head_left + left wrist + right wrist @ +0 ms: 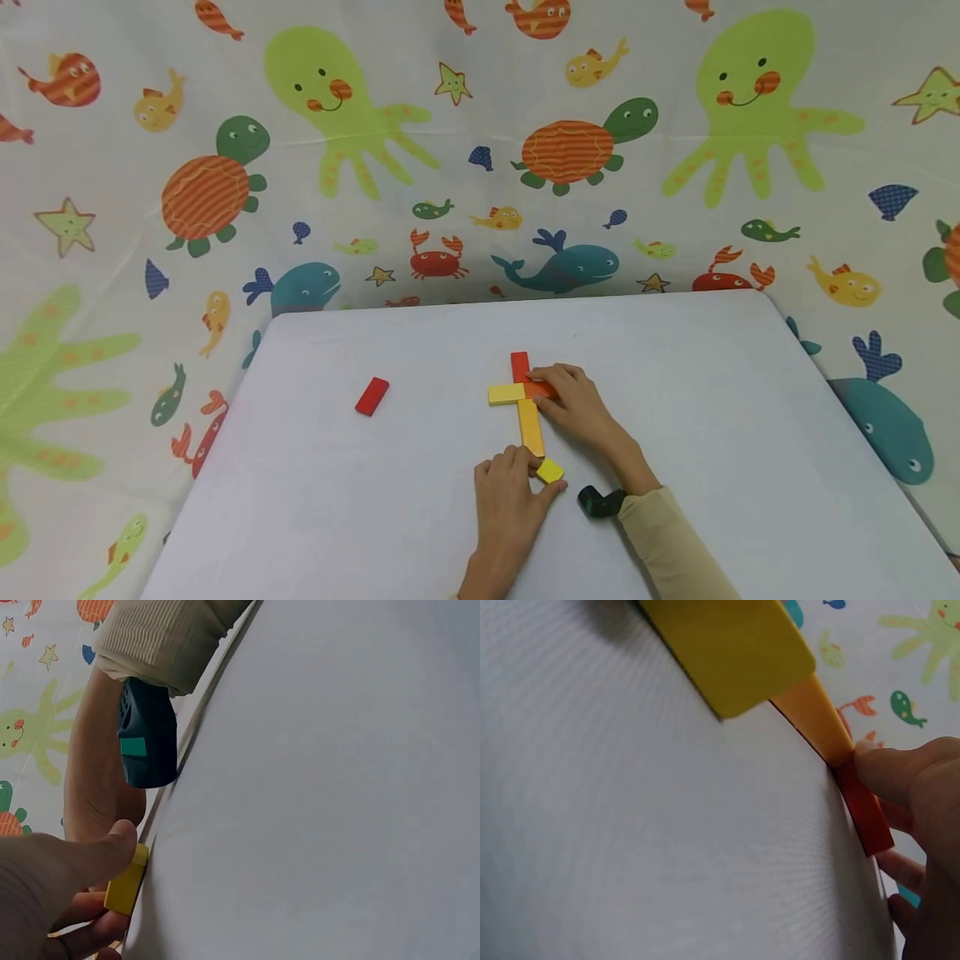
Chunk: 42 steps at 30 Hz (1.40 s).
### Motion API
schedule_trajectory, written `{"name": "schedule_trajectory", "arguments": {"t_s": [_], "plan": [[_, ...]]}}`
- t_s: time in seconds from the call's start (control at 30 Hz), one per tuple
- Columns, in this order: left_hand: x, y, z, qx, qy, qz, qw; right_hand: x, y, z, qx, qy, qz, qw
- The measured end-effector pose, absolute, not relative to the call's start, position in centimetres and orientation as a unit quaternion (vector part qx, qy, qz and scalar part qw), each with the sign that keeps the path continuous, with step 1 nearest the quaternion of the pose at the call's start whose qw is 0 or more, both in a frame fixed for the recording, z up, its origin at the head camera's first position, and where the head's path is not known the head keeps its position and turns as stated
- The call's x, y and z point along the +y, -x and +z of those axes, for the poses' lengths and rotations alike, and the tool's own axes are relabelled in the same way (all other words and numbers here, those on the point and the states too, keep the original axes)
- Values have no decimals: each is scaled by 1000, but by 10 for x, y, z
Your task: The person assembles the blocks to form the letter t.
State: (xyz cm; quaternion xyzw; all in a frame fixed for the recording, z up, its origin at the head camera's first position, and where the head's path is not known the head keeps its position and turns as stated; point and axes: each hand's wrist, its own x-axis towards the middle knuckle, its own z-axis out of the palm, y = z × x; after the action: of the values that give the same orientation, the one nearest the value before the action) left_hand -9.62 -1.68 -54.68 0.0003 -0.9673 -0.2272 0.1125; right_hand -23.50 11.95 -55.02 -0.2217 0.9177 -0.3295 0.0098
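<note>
My left hand (508, 500) pinches a small yellow block (550, 471) between thumb and fingers, close to the near end of a yellow-orange block (529, 427). In the left wrist view, the thumb lies on that yellow block (127, 881). With thumb and fingertips, my right hand (581, 404) grips an orange-red block (538, 390), whose right end the hand partly hides. This block meets a pale yellow block (506, 394) on its left and a red block (520, 367) above. In the right wrist view, the orange-red block (864, 814) adjoins the yellow-orange one (814, 720).
A lone red block (372, 396) lies on the left part of the white table (315, 508). A dark camera (600, 502) sits at the right wrist, by the sleeve. Behind the table hangs a cloth (465, 242) printed with sea animals.
</note>
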Motion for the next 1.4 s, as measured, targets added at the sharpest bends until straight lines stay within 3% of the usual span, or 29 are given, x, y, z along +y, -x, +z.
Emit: {"name": "schedule_trajectory", "arguments": {"t_s": [0.57, 1.03, 1.27, 1.4], "plan": [[-13, 95, -547, -972, -16, -208, 110, 119, 236, -553, 918, 219, -329, 13], [-15, 93, -545, -973, -23, -220, 70, 119, 234, -551, 918, 215, -334, 16], [-25, 93, -532, -966, -37, -256, 20, 119, 234, -552, 916, 222, -335, 8], [-33, 94, -527, -964, -21, -261, 48, 119, 235, -551, 916, 224, -333, 5]]}}
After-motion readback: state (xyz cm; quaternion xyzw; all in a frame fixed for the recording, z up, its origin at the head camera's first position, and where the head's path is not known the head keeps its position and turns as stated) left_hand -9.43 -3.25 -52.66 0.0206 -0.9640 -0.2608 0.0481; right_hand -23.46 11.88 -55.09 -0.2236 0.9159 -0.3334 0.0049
